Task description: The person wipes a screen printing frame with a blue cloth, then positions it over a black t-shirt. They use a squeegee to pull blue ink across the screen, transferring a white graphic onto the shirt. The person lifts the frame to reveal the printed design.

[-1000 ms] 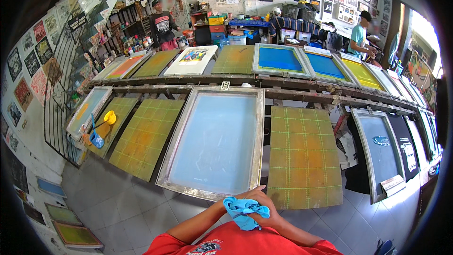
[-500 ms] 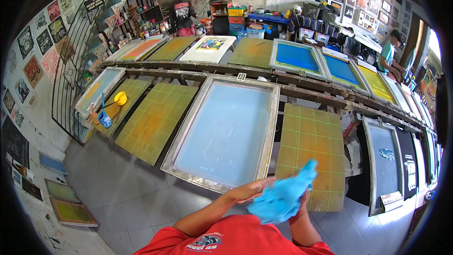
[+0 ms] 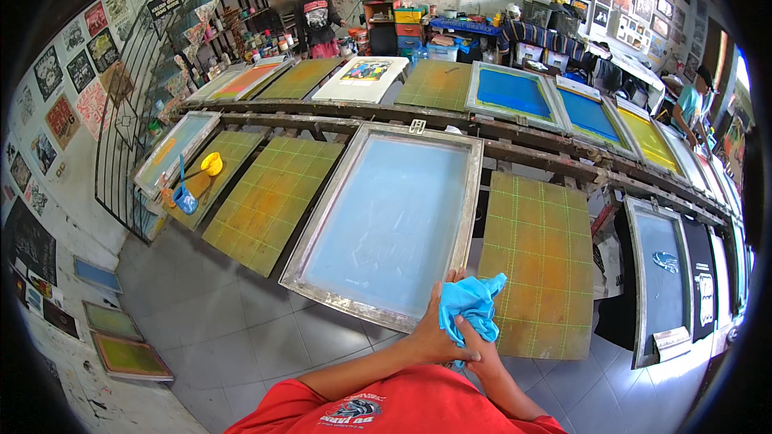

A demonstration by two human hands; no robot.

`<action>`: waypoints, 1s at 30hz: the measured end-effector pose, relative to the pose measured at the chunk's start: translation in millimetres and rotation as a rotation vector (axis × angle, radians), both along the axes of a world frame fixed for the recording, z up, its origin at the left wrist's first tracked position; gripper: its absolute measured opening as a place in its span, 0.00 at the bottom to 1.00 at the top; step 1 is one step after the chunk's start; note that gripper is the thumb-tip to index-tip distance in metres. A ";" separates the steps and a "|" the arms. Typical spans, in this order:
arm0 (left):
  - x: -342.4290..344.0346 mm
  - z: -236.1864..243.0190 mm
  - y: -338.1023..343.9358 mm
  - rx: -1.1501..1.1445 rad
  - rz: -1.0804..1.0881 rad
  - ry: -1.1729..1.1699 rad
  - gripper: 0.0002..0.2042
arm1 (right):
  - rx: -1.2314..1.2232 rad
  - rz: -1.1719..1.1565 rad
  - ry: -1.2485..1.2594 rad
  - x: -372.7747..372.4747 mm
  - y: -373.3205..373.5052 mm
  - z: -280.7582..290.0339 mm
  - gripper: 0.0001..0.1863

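A crumpled bright blue cloth (image 3: 473,305) is bunched between my two hands, near the lower right corner of a framed printing screen. My left hand (image 3: 434,331) grips its left side, with the fingers partly hidden behind it. From below, my right hand (image 3: 481,347) closes on it with the thumb pressed into the folds. Just beyond my hands lies the large screen (image 3: 386,209), a pale blue mesh in a worn metal frame held by a clamp (image 3: 417,126) at its far edge. To the right of the cloth is an olive-orange printing board (image 3: 537,265) with green grid lines.
More boards (image 3: 273,193) and screens (image 3: 515,95) line the long metal rail (image 3: 346,122). A yellow cup (image 3: 211,164) and a blue scoop-like tool (image 3: 186,199) rest on the far left board. One person (image 3: 316,20) stands at the back, another (image 3: 690,104) at the far right.
The cloth, spread out and loose before, is now gathered into a smaller bundle. My hands have drawn together around it, the right one moving left.
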State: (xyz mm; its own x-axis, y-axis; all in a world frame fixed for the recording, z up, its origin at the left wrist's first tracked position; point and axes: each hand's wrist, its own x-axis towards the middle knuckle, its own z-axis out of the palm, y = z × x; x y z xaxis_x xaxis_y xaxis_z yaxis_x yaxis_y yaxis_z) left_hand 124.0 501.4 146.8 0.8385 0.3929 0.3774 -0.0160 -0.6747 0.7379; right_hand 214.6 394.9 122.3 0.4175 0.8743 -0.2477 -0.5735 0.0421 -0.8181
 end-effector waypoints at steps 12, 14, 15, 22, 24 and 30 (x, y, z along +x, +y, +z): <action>-15.6 -12.8 52.7 -0.053 -0.094 0.346 0.69 | -0.064 0.085 -0.142 56.3 -42.1 -3.8 0.21; -15.6 -8.4 44.7 -0.210 -0.116 0.238 0.69 | -0.062 -0.052 -0.217 62.1 -35.3 2.1 0.21; -11.8 -5.5 32.0 -0.316 -0.162 0.170 0.68 | -0.032 -0.111 -0.255 62.1 -30.6 4.9 0.20; 9.2 9.3 2.2 -0.054 -0.148 0.081 0.68 | -0.147 -0.015 -0.257 19.2 -6.9 3.0 0.21; 3.0 8.2 10.7 -0.015 -0.147 0.126 0.64 | -0.074 0.074 -0.222 14.8 -6.4 0.9 0.26; -4.6 5.0 29.7 0.080 -0.328 0.249 0.64 | -0.248 0.416 -0.372 24.1 -28.6 2.3 0.21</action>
State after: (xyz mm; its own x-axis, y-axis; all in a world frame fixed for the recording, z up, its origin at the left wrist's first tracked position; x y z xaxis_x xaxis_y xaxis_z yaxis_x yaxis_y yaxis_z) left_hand 119.4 531.1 151.8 0.9839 0.0674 0.1658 -0.0674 -0.7188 0.6919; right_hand 238.8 366.3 124.6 0.1505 0.9176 -0.3680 -0.1749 -0.3417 -0.9234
